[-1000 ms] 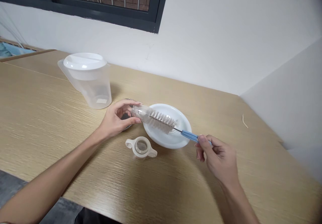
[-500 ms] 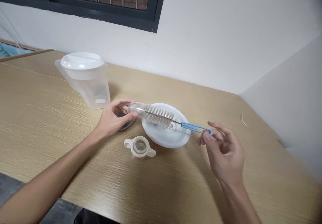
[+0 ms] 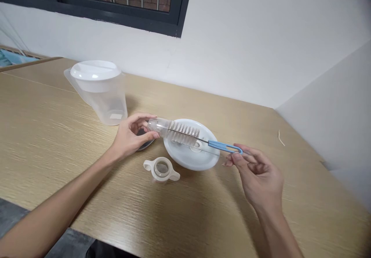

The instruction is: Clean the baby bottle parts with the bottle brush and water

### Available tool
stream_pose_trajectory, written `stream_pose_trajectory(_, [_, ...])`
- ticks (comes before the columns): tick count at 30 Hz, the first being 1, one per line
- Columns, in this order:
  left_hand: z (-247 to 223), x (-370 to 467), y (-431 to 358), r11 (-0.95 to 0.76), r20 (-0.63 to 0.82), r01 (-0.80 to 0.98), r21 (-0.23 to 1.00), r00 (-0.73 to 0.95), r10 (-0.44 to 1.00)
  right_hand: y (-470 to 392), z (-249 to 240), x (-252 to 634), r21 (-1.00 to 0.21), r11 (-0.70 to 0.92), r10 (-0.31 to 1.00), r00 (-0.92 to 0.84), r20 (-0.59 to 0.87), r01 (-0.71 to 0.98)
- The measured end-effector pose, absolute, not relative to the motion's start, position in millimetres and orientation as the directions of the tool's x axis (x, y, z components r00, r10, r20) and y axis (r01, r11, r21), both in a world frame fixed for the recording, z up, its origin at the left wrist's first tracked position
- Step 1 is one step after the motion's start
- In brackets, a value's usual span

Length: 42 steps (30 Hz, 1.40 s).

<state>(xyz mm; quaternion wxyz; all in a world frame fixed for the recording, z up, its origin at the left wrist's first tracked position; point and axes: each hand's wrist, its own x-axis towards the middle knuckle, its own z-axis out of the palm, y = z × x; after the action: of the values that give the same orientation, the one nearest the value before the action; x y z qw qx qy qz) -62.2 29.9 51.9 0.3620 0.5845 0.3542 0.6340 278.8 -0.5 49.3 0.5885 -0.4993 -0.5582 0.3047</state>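
My left hand (image 3: 130,136) grips a small clear cup-like piece (image 3: 159,126) by its closed end, thumb below and fingers above. The white bristles of a brush (image 3: 222,146) extend from its open end, over a white oval dish (image 3: 191,161). My right hand (image 3: 255,169) pinches the looped end of the brush's blue handle between thumb and fingers. Just in front of the dish stands a small clear container with a cream two-handled ring (image 3: 161,168). Behind my left hand a dark round object (image 3: 147,144) is partly hidden.
A translucent pitcher with a white lid (image 3: 97,70) stands at the back left of the wooden table (image 3: 174,219). A thin pale strip (image 3: 280,138) lies at the right. A white wall (image 3: 226,45) rises behind the table.
The fingers of my right hand have closed in more on the looped handle end, which has shifted slightly left. My left hand and the clear piece look almost unmoved.
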Motion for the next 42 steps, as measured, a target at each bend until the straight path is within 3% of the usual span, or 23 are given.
stream_pose_trajectory(12, [53.4, -63.9, 29.1, -0.516, 0.517, -0.092, 0.852, -0.015, 0.856, 1.3, 49.2, 281.1, -0.925, 0.271, 0.948, 0.094, 0.305, 0.266])
stream_pose_trajectory(42, [55.9, -62.4, 27.9, -0.504, 0.506, -0.092, 0.859, -0.003, 0.863, 1.5, 42.8, 285.4, -0.958, 0.212, 0.972, 0.065, 0.228, 0.192])
